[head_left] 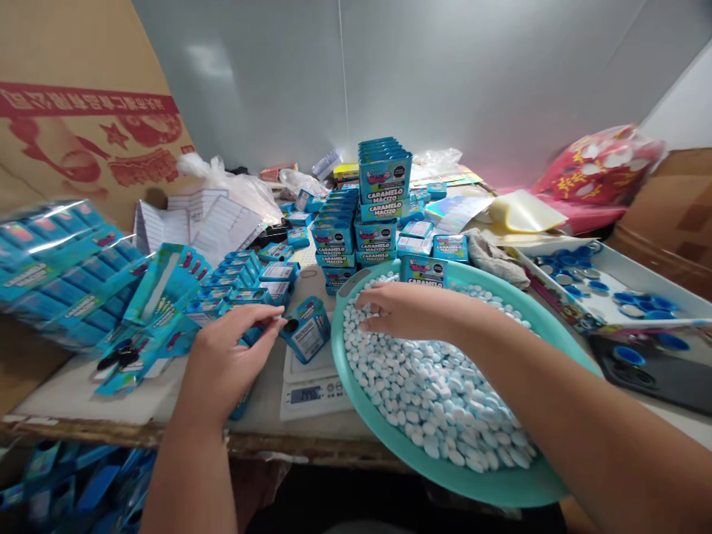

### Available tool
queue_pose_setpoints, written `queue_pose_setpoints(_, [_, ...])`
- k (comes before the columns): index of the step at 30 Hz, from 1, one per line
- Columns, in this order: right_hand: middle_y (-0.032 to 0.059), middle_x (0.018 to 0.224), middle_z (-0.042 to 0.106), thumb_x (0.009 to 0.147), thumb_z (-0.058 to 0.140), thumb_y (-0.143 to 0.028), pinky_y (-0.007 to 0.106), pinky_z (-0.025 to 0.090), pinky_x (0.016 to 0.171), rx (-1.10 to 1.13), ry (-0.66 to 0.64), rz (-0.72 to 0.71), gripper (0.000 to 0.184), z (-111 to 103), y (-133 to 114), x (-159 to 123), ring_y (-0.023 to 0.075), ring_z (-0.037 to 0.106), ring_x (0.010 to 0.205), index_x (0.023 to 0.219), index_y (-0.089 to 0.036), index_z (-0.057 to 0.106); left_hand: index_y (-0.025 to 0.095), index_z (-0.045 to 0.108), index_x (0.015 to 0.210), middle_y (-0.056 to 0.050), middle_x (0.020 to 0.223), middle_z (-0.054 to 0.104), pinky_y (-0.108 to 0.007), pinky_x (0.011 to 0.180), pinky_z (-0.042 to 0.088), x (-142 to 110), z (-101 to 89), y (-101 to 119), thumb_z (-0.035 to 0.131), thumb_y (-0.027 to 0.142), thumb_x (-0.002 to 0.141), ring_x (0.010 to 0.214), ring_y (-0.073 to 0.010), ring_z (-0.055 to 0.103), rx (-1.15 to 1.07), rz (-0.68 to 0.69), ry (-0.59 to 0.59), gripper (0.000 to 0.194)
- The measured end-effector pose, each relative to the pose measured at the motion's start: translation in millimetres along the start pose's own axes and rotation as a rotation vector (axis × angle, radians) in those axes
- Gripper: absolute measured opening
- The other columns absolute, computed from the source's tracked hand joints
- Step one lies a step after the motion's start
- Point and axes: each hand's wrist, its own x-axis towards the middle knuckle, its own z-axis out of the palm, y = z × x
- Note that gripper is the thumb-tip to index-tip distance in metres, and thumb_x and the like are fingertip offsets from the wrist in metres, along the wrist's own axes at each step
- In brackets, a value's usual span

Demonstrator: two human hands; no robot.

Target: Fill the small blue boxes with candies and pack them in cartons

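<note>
My left hand is pinched, thumb and forefinger together, just left of a small blue candy box. A tiny pale piece seems to show at the fingertips, but I cannot make it out. That box stands tilted on a white digital scale, whose display is lit. My right hand reaches into a teal plastic basin, fingers apart and bent down at the candies. White and pale blue oval candies fill the basin. Behind its far rim, another blue box is partly hidden.
Stacked blue boxes stand behind the scale. More boxes lie left, beside a wrapped pack. On the right are a white tray of blue caps and a dark phone. Below the table edge lie more blue boxes.
</note>
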Motion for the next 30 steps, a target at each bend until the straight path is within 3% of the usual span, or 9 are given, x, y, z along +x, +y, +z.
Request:
queue_pose_setpoints(14, [0.0153, 0.131, 0.068, 0.1, 0.056, -0.04, 0.033, 0.051, 0.079, -0.078, -0.09, -0.038, 0.045, -2, 1, 4, 0.0306, 0.069, 0.108, 0.139, -0.019, 0.064, 0.025, 0.078, 0.106, -0.001, 0.106, 0.08, -0.032, 0.091, 0.057, 2, 13.0, -3, 0.065, 0.031, 0.098, 0.099, -0.0207, 0.075, -0.099, -0.009, -0.12, 0.016])
queue_pose_setpoints(19, [0.0149, 0.129, 0.07, 0.099, 0.057, -0.039, 0.033, 0.05, 0.077, -0.086, -0.082, -0.058, 0.045, -1, 2, 3, 0.0301, 0.07, 0.103, 0.138, -0.019, 0.065, 0.021, 0.076, 0.108, -0.006, 0.112, 0.078, -0.036, 0.101, 0.053, 1, 21.3, 2, 0.063, 0.028, 0.099, 0.109, -0.0219, 0.071, -0.098, 0.052, -0.077, 0.018])
queue_pose_setpoints(23, [0.0147, 0.128, 0.07, 0.099, 0.059, -0.038, 0.034, 0.051, 0.081, -0.087, -0.065, -0.065, 0.044, 0, 2, 4, 0.0303, 0.07, 0.107, 0.137, -0.017, 0.066, 0.021, 0.075, 0.109, -0.007, 0.114, 0.075, -0.037, 0.101, 0.052, -3, 30.0, 32, 0.059, 0.024, 0.1, 0.11, -0.0211, 0.068, -0.165, 0.132, -0.136, 0.018])
queue_pose_setpoints(26, [0.0138, 0.129, 0.071, 0.098, 0.062, -0.035, 0.032, 0.051, 0.085, -0.089, -0.063, -0.066, 0.042, 1, 2, 6, 0.0279, 0.069, 0.108, 0.137, -0.018, 0.066, 0.022, 0.075, 0.108, -0.007, 0.113, 0.074, -0.037, 0.097, 0.053, -6, 41.1, 69, 0.06, 0.028, 0.101, 0.107, -0.0215, 0.067, -0.245, 0.188, -0.341, 0.018])
queue_pose_setpoints(30, [0.0109, 0.122, 0.072, 0.1, 0.057, -0.029, 0.029, 0.05, 0.079, -0.092, -0.068, -0.056, 0.035, 0, 1, 6, 0.0232, 0.07, 0.098, 0.131, -0.021, 0.068, 0.021, 0.071, 0.122, -0.012, 0.129, 0.069, -0.047, 0.108, 0.049, -5, 56.8, 108, 0.064, 0.041, 0.098, 0.127, -0.0317, 0.06, -0.213, 0.236, -0.59, 0.031])
